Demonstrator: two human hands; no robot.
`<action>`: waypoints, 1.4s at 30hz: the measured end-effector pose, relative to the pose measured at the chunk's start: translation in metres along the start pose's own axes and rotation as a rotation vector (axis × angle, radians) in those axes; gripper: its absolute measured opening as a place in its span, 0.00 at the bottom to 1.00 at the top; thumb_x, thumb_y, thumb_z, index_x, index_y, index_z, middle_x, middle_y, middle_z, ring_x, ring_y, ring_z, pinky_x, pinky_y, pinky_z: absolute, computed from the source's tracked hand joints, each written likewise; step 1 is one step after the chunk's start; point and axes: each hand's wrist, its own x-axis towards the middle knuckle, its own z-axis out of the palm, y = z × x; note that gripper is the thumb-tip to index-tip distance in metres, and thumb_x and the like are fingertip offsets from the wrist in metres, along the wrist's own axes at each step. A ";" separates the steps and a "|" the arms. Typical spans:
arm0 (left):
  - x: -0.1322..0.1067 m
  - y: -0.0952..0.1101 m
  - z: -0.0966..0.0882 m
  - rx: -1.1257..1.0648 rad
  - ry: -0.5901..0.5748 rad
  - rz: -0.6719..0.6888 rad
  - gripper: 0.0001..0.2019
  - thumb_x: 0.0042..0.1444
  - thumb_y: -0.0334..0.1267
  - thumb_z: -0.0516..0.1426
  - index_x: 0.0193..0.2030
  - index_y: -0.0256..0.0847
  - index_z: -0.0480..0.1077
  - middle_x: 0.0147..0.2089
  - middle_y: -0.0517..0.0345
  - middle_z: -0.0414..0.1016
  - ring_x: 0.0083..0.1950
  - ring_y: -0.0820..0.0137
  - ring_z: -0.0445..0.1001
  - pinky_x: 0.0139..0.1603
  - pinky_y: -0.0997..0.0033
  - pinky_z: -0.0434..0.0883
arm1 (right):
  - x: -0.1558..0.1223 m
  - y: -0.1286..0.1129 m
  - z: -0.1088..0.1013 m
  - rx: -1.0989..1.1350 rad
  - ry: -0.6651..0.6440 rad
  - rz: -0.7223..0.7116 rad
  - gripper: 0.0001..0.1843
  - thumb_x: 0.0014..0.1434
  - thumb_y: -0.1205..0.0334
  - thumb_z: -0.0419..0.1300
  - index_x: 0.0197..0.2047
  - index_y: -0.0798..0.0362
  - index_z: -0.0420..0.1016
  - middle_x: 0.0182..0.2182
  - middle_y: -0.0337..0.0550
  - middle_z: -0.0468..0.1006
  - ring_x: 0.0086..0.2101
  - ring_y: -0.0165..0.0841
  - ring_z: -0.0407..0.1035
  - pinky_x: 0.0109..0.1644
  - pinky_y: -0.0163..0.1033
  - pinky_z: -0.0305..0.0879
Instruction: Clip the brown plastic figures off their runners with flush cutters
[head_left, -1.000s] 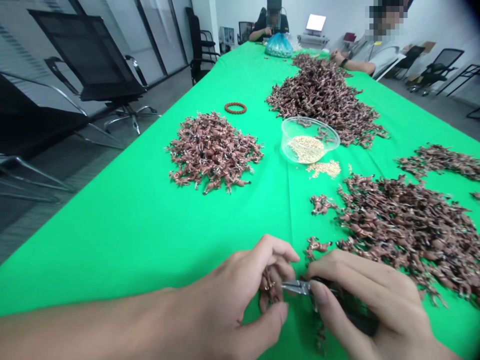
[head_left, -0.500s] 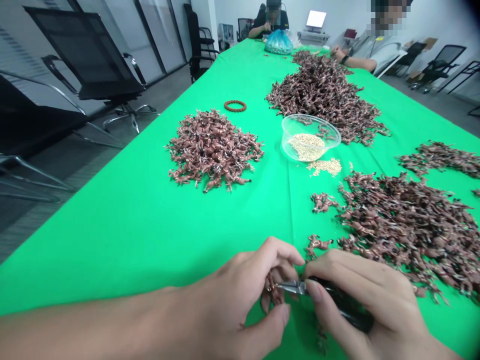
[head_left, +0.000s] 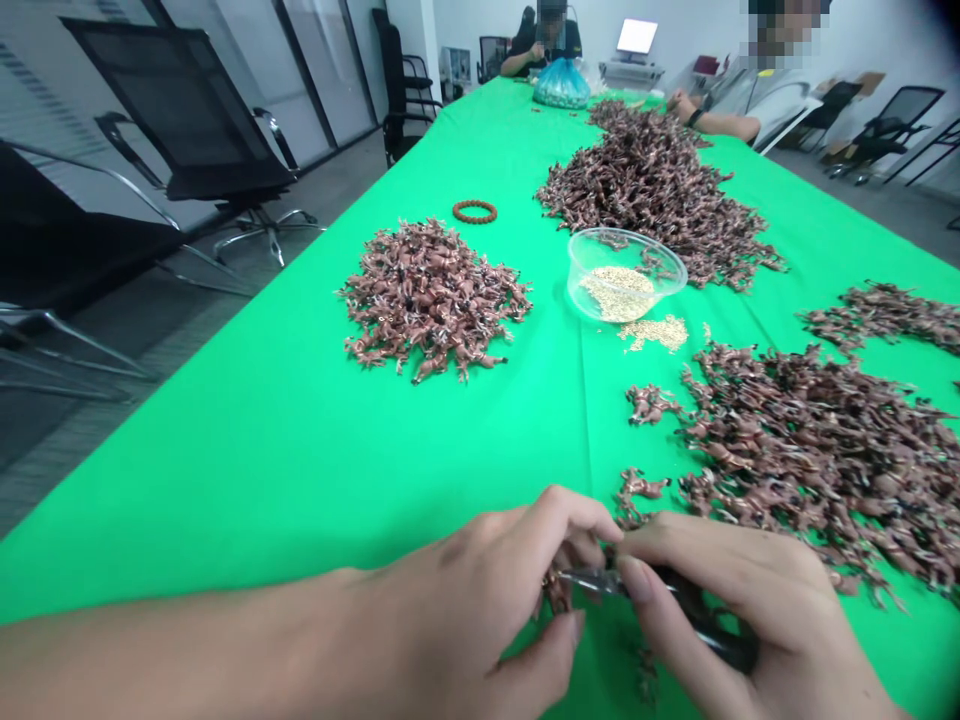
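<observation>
At the bottom centre, my left hand (head_left: 487, 590) is closed around a small brown animal figurine (head_left: 556, 594), most of it hidden by the fingers. My right hand (head_left: 757, 600) grips a pair of pliers (head_left: 596, 580) with metal jaws and black handles. Their narrow tips reach the figurine, close to a tiny gold-coloured piece that is too small to make out fully. A few loose brown figurines (head_left: 641, 487) lie just beyond my fingers, beside a large heap of the same figurines (head_left: 817, 450) on the right.
Green cloth (head_left: 300, 460) covers the long table. Another figurine pile (head_left: 435, 295) sits left of a clear plastic bowl (head_left: 626, 285) of small gold pieces, some spilled (head_left: 656, 332). Behind are a bigger heap (head_left: 652, 180), a bead bracelet (head_left: 475, 211), a blue bag (head_left: 562, 85) and two seated people.
The view has shifted slightly. Both hands keep their grips, and the plier tips stay at the figurine, which is now a little more covered by my left fingers.
</observation>
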 end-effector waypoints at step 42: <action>0.000 -0.014 0.010 -0.319 0.365 -0.277 0.11 0.53 0.41 0.68 0.42 0.42 0.77 0.42 0.59 0.81 0.39 0.68 0.73 0.42 0.68 0.71 | 0.004 0.009 -0.008 -0.028 0.083 0.020 0.03 0.62 0.66 0.60 0.39 0.50 0.76 0.27 0.36 0.77 0.26 0.26 0.73 0.29 0.29 0.70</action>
